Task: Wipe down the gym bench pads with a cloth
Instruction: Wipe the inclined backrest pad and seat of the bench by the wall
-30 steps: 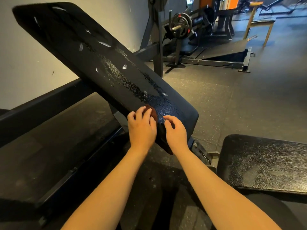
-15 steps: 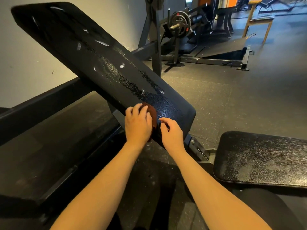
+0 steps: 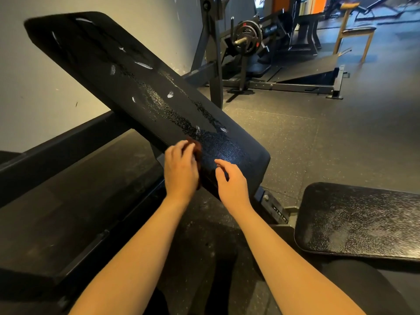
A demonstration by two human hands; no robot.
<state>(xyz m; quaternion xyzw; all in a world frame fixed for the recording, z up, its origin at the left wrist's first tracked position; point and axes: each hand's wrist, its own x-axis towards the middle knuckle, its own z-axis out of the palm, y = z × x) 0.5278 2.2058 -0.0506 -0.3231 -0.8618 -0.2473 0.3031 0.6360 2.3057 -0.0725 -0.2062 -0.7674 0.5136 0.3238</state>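
The black inclined back pad (image 3: 127,87) slopes down from the upper left, wet with droplets and torn in white spots. My left hand (image 3: 180,170) presses a dark red-brown cloth (image 3: 197,146) against the pad's lower edge; only a strip of cloth shows past my fingers. My right hand (image 3: 230,180) lies beside it on the pad's lower end, fingers loosely curved and holding nothing. The flat seat pad (image 3: 359,219) lies at the lower right, speckled with moisture.
The bench's adjustment bracket (image 3: 275,206) joins the two pads. A dark low platform (image 3: 56,212) runs along the left by the wall. Behind stand a plate-loaded machine (image 3: 246,38), a black ramp (image 3: 313,71) and a wooden chair (image 3: 354,30) on rubber flooring.
The left hand with the cloth has stayed at the pad's lower edge, shifting slightly. The fingers of my right hand have lifted a little and spread.
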